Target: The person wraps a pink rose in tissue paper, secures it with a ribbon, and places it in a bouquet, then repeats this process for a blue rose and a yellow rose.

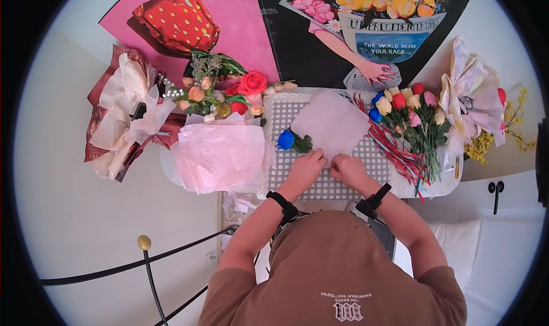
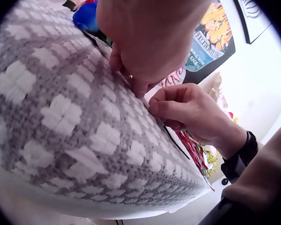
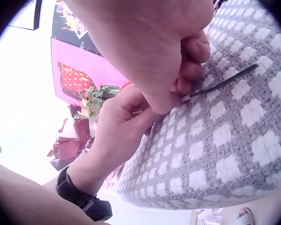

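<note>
A sheet of pale pink wrapping paper [image 1: 330, 123] lies on the grey-and-white checked cloth [image 1: 280, 174]. Along its lower left edge is a blue rose [image 1: 286, 139] with green leaves. My left hand [image 1: 309, 167] pinches at the paper's near corner, fingertips low on the cloth. Right beside it, my right hand [image 1: 349, 170] has thumb and fingers curled together. From under those fingers a thin dark stem [image 3: 229, 80] sticks out across the cloth in the right wrist view. The fingers hide the stretch between rose and stem.
A stack of pink paper sheets [image 1: 220, 154] lies left, with mixed flowers [image 1: 209, 92] behind it. Red ribbons [image 1: 389, 143] and several roses [image 1: 409, 106] lie right. Wrapped bouquets [image 1: 128, 114] stand at the table's ends; posters [image 1: 234, 29] lean behind. A black railing [image 1: 171, 260] is lower left.
</note>
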Motion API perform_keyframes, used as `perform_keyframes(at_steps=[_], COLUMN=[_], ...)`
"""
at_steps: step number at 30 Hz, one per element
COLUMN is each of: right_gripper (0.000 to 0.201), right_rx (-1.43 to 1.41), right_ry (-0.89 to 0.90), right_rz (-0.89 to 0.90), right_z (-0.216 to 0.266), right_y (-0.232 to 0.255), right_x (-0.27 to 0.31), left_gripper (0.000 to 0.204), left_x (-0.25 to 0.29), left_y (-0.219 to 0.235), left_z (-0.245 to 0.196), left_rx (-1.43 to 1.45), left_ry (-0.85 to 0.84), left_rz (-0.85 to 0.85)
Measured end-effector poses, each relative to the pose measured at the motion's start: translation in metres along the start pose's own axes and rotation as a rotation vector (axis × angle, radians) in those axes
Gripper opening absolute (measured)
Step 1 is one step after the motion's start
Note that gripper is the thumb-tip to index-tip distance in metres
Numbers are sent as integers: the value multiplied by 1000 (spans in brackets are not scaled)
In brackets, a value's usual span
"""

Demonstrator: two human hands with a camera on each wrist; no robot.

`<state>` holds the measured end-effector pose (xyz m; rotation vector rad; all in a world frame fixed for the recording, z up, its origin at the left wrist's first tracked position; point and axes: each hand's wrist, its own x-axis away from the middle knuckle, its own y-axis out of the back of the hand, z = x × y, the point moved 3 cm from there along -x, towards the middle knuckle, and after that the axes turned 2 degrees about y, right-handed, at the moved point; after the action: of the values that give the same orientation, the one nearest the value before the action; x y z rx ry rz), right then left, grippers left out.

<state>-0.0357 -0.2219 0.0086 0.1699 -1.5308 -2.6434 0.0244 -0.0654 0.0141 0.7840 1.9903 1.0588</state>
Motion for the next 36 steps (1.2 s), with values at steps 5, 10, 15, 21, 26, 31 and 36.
perform_keyframes(at_steps=[5,10,15,21,26,31,36], right_gripper=[14,15,16,15,15,16,11], right_rx=[-43,23,49,-72,-139,-176,9], right_ry=[5,16,11,-77,-106,-159,40], right_rz=[-17,-35,18,135,178,150,-73], right_z=[4,3,-1,-10,-17,-10,3], right_y=[6,3,1,2,1,7,12], right_x=[3,1,-2,-6,-11,-9,3], left_gripper=[9,7,9,11,10,9,9], left_x=[-15,-24,-24,-14,-18,-29,-37], left_y=[2,-1,1,4,-2,5,-6], left_z=[6,8,0,2,11,4,12], left_rx=[3,-42,-66,3,35,149,122], left_ry=[-33,-86,-47,-69,-50,29,22], left_rz=[98,159,145,61,159,81,163])
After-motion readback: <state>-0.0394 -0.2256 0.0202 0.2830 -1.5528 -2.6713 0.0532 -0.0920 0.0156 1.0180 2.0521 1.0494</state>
